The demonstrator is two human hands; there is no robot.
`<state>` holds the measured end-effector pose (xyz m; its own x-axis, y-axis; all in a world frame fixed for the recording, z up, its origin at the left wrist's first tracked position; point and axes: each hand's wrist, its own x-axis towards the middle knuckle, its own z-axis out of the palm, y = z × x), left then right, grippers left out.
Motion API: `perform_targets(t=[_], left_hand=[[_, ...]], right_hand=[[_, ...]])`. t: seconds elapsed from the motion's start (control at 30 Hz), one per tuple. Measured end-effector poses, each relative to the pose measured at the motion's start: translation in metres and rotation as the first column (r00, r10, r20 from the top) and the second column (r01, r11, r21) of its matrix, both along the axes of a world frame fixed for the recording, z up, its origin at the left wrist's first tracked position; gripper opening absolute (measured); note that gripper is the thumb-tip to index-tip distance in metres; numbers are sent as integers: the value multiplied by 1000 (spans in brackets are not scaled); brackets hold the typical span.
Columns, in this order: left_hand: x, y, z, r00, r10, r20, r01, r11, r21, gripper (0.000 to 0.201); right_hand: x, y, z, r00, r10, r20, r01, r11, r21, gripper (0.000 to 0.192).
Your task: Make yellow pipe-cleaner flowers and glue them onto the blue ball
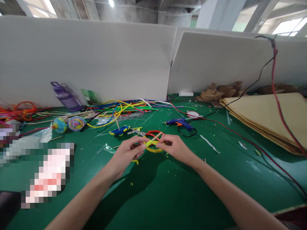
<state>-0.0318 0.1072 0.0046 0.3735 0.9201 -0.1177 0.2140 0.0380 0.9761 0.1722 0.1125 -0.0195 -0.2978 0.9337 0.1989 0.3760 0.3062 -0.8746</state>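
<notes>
While both forearms reach forward over the green counter (168,191), the left hand (128,151) and the right hand (172,147) meet at its middle, fingers pinched narrow around a small craft piece (152,142): yellow pipe cleaner wound about crossed wooden sticks, with a red loop showing behind it. The left hand grips the piece from its left side, the right hand from its right, and the piece sits between the fingertips, just above the counter surface. Just beyond the hands lie scissors (137,131) and a small blue and yellow pipe-cleaner shape (119,130). A blue glue gun (180,122) rests a little further back to the right, its dark cord curling beside it. A tangle of coloured pipe cleaners (124,108) spreads along the back, near a purple bottle (66,95) lying on its side. Tan sheets (268,118) are stacked at the far right, crossed by a red cable (279,105).
</notes>
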Motion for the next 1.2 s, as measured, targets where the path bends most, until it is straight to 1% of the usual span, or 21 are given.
perform_targets(t=[0.07, 0.13, 0.23, 0.3, 0.37, 0.43, 0.5, 0.57, 0.63, 0.67, 0.8, 0.9, 0.93, 1.0, 1.1, 1.13, 1.2], left_hand=[[-1, -2, 3, 996, -71, 61, 76, 994, -84, 28], [-3, -4, 6, 987, -145, 71, 153, 980, -127, 27], [-4, -6, 11, 964, -264, -18, 261, 960, -95, 23], [-3, -6, 12, 927, -346, -147, 346, 938, -23, 21], [-1, -6, 11, 876, -384, -292, 422, 903, 76, 19], [1, -6, 7, 843, -361, -400, 458, 870, 181, 19], [3, -5, 0, 832, -326, -448, 464, 853, 241, 20], [4, -4, -5, 832, -315, -457, 465, 845, 264, 20], [4, -3, -7, 846, -285, -450, 443, 846, 298, 21], [4, -3, -8, 863, -246, -442, 409, 853, 324, 21], [6, -3, -5, 936, -15, -351, 166, 899, 405, 25], [9, -6, -1, 963, 69, -259, 47, 907, 418, 27], [9, -7, 0, 967, 92, -236, 16, 907, 420, 26], [10, -9, 1, 968, 148, -205, -49, 905, 422, 23], [12, -11, 3, 966, 204, -155, -127, 907, 402, 20], [12, -11, 3, 970, 203, -137, -135, 912, 388, 20], [14, -12, 2, 977, 178, -117, -123, 922, 368, 19]], right_hand=[[4, 2, 1, 996, 42, -84, -52, 991, -120, 18], [7, 4, 2, 983, 81, -165, -118, 967, -227, 19], [10, 5, 1, 958, 83, -274, -178, 922, -345, 22], [9, 4, 1, 951, 82, -300, -192, 913, -359, 26], [6, 2, 2, 963, 90, -255, -172, 931, -321, 28], [2, -3, 3, 983, 87, -159, -125, 962, -243, 27], [-4, -9, 5, 996, 69, -61, -76, 989, -125, 23], [-8, -14, 6, 998, 64, 5, -64, 998, 12, 20], [-10, -17, 6, 997, 71, 41, -76, 988, 138, 19], [-10, -18, 6, 996, 74, 48, -82, 978, 191, 18], [-8, -17, 5, 997, 71, 16, -72, 931, 359, 13], [-6, -16, 5, 999, 13, -50, 9, 913, 407, 11], [-6, -16, 5, 997, -16, -77, 45, 917, 397, 11], [-7, -16, 4, 987, -83, -135, 124, 933, 337, 13], [-7, -14, 4, 959, -164, -232, 202, 967, 154, 19], [-7, -13, 5, 950, -167, -263, 194, 978, 80, 19], [-8, -11, 6, 934, -132, -333, 122, 991, -49, 20]])
